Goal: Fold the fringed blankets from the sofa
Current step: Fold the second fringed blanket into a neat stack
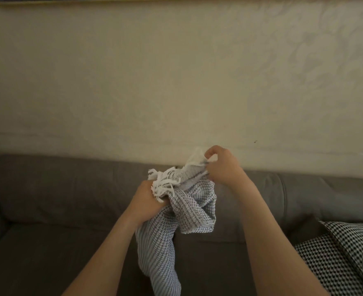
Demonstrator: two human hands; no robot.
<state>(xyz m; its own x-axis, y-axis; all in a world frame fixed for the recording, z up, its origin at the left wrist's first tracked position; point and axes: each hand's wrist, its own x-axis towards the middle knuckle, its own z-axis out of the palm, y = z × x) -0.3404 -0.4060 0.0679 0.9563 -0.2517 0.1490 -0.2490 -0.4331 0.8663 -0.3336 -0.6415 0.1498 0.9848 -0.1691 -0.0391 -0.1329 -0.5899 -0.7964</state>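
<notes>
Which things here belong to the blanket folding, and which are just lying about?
In the job:
- fringed blanket, bunched
- left hand, gripping it by the fringe
- right hand, gripping its upper edge
- sofa

Lying about:
- black-and-white patterned cushions
- picture frame edge

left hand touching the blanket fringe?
Touching. Head view: the left hand is closed on the bunched blanket, with the white fringe spilling over its knuckles.

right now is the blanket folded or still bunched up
Bunched, not folded. The blanket hangs crumpled between the left hand and right hand, fringe tangled on top, no flat layers.
</notes>
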